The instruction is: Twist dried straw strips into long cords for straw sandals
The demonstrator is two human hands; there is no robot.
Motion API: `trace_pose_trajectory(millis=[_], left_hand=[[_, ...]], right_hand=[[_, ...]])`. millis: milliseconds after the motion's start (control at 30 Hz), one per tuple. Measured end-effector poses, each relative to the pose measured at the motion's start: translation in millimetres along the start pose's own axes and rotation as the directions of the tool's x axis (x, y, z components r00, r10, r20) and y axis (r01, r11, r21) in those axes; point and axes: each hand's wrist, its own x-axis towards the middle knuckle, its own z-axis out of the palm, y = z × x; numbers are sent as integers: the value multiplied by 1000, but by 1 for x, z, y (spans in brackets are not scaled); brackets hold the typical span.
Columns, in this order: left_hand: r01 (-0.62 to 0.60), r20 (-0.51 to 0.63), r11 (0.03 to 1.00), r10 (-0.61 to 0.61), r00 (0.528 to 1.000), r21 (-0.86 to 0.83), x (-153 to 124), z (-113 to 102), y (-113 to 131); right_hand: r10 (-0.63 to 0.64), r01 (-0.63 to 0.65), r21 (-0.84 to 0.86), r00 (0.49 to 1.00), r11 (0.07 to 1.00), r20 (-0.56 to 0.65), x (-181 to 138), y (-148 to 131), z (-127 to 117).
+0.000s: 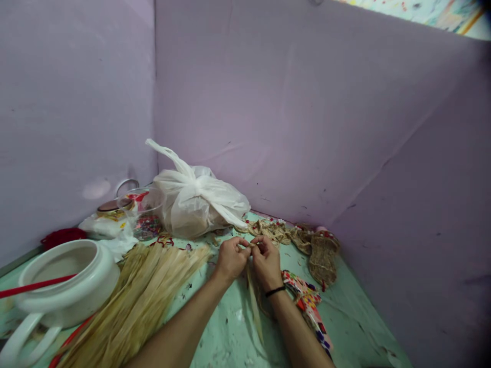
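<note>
My left hand (231, 257) and my right hand (265, 261) meet over the green table (345, 327), fingers pinched together on a thin strand of dried straw (253, 301) that hangs down between my wrists. A black band circles my right wrist. A thick bundle of the same straw (141, 296) lies just left of my left forearm. Several small woven straw sandals (322, 255) lie beyond my right hand.
A tied white plastic bag (197, 199) sits at the back corner, with a glass bowl of beads (143, 214) beside it. A white pot (61, 281) with a red stick stands at left. A colourful patterned strip (309, 304) lies under my right forearm. Purple walls enclose the table.
</note>
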Motion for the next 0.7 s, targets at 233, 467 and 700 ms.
trace_pose_trajectory(millis=[233, 467, 700], left_hand=[[-20, -168, 1000, 20, 986, 2, -2, -5, 5], [-106, -239, 987, 132, 962, 117, -5, -3, -1], [-119, -217, 993, 119, 969, 13, -6, -2, -2]], right_hand=[[80, -100, 192, 991, 976, 105, -14, -23, 8], [332, -282, 362, 939, 889, -84, -14, -21, 14], [422, -535, 561, 845, 632, 330, -11, -13, 15]])
